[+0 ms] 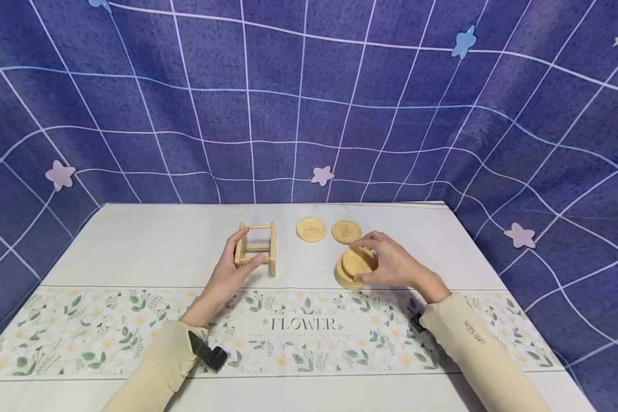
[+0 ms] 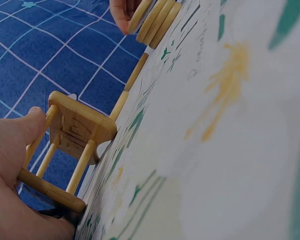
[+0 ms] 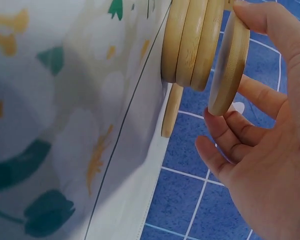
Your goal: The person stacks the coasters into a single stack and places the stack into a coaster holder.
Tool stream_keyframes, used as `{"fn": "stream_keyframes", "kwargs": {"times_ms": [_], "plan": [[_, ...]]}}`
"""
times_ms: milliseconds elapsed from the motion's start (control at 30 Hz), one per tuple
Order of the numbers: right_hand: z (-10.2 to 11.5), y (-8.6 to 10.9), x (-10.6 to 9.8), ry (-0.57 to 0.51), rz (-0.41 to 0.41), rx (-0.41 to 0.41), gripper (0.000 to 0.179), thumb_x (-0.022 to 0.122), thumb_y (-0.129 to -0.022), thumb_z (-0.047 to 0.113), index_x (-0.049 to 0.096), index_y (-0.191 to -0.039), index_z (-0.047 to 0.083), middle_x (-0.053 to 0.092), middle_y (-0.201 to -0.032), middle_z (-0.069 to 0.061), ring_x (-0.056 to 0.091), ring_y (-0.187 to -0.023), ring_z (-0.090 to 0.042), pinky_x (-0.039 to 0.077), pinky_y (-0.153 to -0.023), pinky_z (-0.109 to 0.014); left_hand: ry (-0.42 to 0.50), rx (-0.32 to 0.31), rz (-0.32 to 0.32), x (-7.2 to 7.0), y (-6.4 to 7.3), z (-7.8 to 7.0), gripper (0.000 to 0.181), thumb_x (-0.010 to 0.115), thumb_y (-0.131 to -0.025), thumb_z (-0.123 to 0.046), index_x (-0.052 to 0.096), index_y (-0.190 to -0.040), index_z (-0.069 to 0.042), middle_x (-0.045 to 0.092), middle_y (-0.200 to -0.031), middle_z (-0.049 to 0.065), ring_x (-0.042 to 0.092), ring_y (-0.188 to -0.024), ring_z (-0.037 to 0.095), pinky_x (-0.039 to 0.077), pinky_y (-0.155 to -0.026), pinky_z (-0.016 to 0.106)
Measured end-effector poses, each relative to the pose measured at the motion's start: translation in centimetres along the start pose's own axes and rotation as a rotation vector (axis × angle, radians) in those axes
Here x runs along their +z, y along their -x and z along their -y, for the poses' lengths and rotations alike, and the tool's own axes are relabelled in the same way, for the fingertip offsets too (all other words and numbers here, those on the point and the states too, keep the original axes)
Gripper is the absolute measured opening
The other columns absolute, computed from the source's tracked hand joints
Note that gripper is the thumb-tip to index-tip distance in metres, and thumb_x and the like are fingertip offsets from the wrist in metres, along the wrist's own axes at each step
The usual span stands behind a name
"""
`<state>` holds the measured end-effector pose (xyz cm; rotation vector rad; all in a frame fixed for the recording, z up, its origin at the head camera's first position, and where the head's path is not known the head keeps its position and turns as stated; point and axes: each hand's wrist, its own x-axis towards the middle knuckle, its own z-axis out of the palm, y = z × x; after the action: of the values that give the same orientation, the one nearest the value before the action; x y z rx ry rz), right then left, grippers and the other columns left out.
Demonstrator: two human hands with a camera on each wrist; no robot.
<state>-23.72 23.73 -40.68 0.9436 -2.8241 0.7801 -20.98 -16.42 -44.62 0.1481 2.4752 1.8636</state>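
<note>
In the head view my left hand (image 1: 232,266) grips a small wooden rack (image 1: 273,246) made of two end panels joined by rods. The left wrist view shows its carved end panel (image 2: 82,122) close over the tablecloth. With thumb and fingers, my right hand (image 1: 391,263) pinches the edge of a round wooden coaster (image 1: 359,261). That coaster (image 3: 232,65) is tilted and lifted off a stack of several coasters (image 3: 190,45), a gap showing between them. Behind the stack, two more coasters lie flat: a left one (image 1: 311,229) and a right one (image 1: 347,232), both with engraved marks.
A white tablecloth (image 1: 159,252) covers the table, with a floral band reading FLOWER (image 1: 302,324) across its front part. Blue gridded curtain (image 1: 273,114) with stars hangs behind and at both sides. Black wrist camera straps (image 1: 206,350) sit over the beige sleeves.
</note>
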Motion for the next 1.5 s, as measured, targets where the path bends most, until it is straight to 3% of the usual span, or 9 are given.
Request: {"fn": "stream_keyframes", "kwargs": {"times_ms": [533,1500], "plan": [[0.31,-0.13,0.47,0.005,0.024,-0.002,0.071,0.096,-0.081,0.03,0.073,-0.144,0.009,0.068,-0.136,-0.009,0.063,-0.126,-0.03,0.054,-0.107,-0.054,-0.021,-0.018,0.005,-0.01,0.0,0.04,0.086,0.069,-0.112,-0.036,0.016,-0.179,-0.028,0.007,-0.186,0.014,0.008,-0.171,0.041,0.017,-0.134,0.065],[0.67,-0.21,0.79,0.014,0.044,-0.011,0.068,0.095,-0.082,0.031,0.074,-0.144,0.01,0.068,-0.135,-0.01,0.064,-0.127,-0.032,0.054,-0.108,-0.056,0.004,0.006,0.002,-0.06,-0.14,0.3,0.087,0.07,-0.112,-0.033,0.016,-0.179,-0.026,0.007,-0.186,0.012,0.008,-0.171,0.04,0.016,-0.135,0.063]]}}
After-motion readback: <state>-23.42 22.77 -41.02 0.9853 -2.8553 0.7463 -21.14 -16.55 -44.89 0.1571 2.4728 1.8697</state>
